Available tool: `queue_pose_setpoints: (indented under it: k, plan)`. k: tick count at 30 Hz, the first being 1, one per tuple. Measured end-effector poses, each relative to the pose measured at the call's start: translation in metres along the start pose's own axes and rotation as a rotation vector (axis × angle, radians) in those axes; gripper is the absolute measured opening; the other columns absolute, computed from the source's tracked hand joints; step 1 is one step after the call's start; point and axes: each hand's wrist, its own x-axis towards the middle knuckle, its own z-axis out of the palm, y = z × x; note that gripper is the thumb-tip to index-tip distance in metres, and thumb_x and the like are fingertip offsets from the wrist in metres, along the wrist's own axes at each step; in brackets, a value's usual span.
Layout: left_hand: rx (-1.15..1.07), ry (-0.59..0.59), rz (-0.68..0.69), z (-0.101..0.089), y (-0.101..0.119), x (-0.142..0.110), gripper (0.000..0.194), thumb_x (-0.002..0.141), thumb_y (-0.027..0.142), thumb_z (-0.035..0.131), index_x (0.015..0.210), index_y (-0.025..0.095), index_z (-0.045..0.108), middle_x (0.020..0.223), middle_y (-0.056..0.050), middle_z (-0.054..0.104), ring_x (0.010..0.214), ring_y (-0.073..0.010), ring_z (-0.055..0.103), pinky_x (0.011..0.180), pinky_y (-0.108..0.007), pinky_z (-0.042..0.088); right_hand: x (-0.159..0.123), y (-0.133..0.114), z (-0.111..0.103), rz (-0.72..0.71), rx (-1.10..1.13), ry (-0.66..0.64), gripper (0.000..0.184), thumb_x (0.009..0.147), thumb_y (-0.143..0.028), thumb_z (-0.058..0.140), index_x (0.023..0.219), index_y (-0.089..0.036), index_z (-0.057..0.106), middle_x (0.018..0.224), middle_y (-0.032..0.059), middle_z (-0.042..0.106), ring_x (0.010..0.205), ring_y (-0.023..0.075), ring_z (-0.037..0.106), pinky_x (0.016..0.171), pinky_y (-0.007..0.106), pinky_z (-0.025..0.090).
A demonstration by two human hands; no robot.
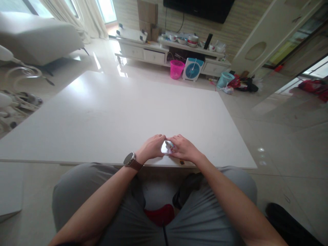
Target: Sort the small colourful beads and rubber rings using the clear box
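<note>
Between my two hands is a small, shiny silver item with a coloured print on its right part; its exact kind cannot be made out. My left hand grips it from the left, the fingers curled against its edge. From the right, my right hand closes round the other side and covers part of it. Both hands are at the near edge of the white table. Just below my right hand, a small dark and orange thing lies at the table's edge.
A watch is on my left wrist. Beyond the table stand a pink basket, a box fan and a light blue basket. Behind them runs a low white cabinet with dishes on top. A sofa is at the far left.
</note>
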Motion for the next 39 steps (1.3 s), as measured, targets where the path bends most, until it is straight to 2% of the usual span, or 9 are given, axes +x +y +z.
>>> queue_pose_setpoints:
  k: [19,28,39]
  plan:
    - [0.055,-0.023,-0.012,0.0013,0.0002,0.0008,0.035,0.072,0.029,0.073,0.101,0.019,0.055,0.101,-0.009,0.066,0.093,-0.0259,0.064,0.077,-0.035,0.049,0.0016,0.0013,0.003,0.022,-0.076,-0.013,0.055,0.082,-0.033,0.076,0.132,-0.018,0.057,0.111,0.0103,0.065,0.105,0.0269,0.054,0.093,0.038,0.044]
    - [0.084,-0.059,-0.032,-0.0033,0.0041,-0.0007,0.033,0.074,0.029,0.071,0.102,0.019,0.055,0.105,-0.01,0.066,0.097,-0.0257,0.063,0.079,-0.035,0.049,0.001,0.0036,0.0032,0.034,0.033,0.02,0.059,0.078,-0.029,0.076,0.133,-0.019,0.057,0.111,0.0087,0.069,0.101,0.0256,0.059,0.091,0.036,0.045]
    - [0.07,-0.042,-0.049,-0.0017,0.0027,-0.0002,0.037,0.071,0.031,0.074,0.101,0.02,0.056,0.102,-0.01,0.067,0.093,-0.0275,0.065,0.076,-0.036,0.049,0.0007,0.0006,0.0004,0.06,0.004,0.036,0.057,0.08,-0.034,0.077,0.132,-0.023,0.059,0.11,0.0067,0.07,0.1,0.0247,0.058,0.088,0.035,0.044]
